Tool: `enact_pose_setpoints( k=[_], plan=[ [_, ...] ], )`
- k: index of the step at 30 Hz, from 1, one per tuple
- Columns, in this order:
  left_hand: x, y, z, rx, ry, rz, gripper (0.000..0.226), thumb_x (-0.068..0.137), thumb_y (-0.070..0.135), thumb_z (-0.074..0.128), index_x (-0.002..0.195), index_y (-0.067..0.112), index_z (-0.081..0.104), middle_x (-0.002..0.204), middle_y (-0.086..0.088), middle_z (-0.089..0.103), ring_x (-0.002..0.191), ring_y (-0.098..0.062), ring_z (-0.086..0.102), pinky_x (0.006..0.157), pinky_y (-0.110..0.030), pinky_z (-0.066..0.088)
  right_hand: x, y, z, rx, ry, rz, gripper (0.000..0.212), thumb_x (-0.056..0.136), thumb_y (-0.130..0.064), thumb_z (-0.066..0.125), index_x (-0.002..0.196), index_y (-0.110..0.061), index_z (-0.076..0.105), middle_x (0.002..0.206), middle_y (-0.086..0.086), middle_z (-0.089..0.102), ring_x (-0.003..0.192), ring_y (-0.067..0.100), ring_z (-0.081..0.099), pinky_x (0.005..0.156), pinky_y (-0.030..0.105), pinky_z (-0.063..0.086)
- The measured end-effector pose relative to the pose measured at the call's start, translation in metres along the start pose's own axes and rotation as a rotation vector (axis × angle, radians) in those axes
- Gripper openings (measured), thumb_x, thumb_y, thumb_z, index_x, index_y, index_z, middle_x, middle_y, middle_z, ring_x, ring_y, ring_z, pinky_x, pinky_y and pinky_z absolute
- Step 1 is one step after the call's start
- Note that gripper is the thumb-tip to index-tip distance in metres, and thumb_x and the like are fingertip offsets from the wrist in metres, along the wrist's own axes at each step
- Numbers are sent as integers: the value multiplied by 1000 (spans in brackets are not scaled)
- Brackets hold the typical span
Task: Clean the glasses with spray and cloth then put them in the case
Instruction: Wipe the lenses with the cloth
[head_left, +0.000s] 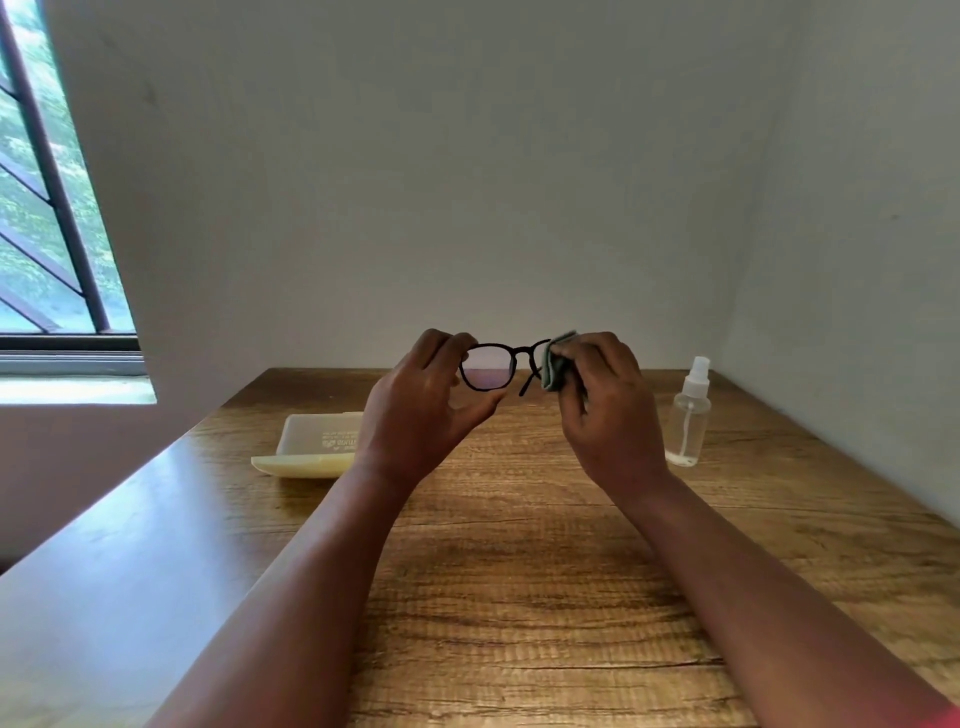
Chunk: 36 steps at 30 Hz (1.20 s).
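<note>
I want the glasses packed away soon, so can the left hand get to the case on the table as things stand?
Probably yes, once freed. The left hand now grips the glasses by one end, held above the table. The open case lies just left of that wrist, with nothing between them.

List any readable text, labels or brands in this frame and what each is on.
Glasses case: pale printing and a small logo on the lid, seemingly upside down to the camera, too small and blurred to read.
Spray bottle: no label visible.
Glasses, cloth: no text visible.
</note>
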<state>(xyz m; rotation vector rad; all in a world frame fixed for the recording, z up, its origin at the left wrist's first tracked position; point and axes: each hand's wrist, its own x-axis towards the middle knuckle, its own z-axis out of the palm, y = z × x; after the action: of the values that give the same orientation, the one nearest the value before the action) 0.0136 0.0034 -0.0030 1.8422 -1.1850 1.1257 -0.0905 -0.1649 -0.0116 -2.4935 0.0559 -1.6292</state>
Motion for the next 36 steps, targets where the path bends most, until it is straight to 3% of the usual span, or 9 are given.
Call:
enact_pose_setpoints(
  k=[2,6,13,21,27,30,33,36],
  plan=[
    [0,2,0,14,-12,10,49,76,43,76,111,11,64,101,-1,63,72,-13,66,53,-24,50,0,-6,-1,32,-5,-66,25,91,-2,54,113,-2,65,110,10,60,103,24,57,87,27,47],
    [0,5,2,18,-36,34,44,77,36,77,111,12,65,100,0,63,72,-14,65,53,-23,48,-3,-24,1,35,-79,-240,29,92,-5,53,118,0,66,116,13,63,106,25,57,90,31,47],
    [-2,4,0,20,-71,14,44,72,31,79,109,11,66,100,0,63,70,-16,65,54,-20,41,-6,-25,6,-25,-132,-457,24,92,1,56,112,-1,70,116,10,67,103,27,59,83,36,52],
    [-1,5,0,4,-55,0,46,77,43,77,111,14,65,101,3,63,72,-13,66,51,-27,52,-1,-15,-2,-30,-55,-375,16,87,4,60,98,-1,70,100,11,67,95,25,54,80,36,50],
    [1,5,-3,-40,-75,-2,56,75,48,62,119,13,62,105,2,65,76,-12,67,56,-25,50,-2,-23,3,-2,-107,-483,22,90,3,54,105,0,69,113,13,66,108,26,58,93,33,48],
    [0,6,-4,-42,-76,-14,59,75,44,68,125,14,59,106,3,65,77,-11,66,59,-22,47,-1,-25,4,-2,-115,-448,25,96,-4,49,113,-2,68,119,13,65,113,27,58,94,36,49],
    [0,8,-4,-54,-78,-48,62,75,39,76,129,15,55,108,4,66,79,-10,67,61,-23,46,1,-24,0,85,-93,-381,24,101,-12,44,107,-4,66,105,8,66,99,22,60,84,37,51],
    [0,9,-4,-63,-81,-66,65,76,43,74,131,18,52,106,7,66,80,-11,68,61,-23,45,3,-25,-6,280,-36,-199,14,93,3,56,105,-4,58,100,4,61,88,14,59,71,32,50]
  ],
)
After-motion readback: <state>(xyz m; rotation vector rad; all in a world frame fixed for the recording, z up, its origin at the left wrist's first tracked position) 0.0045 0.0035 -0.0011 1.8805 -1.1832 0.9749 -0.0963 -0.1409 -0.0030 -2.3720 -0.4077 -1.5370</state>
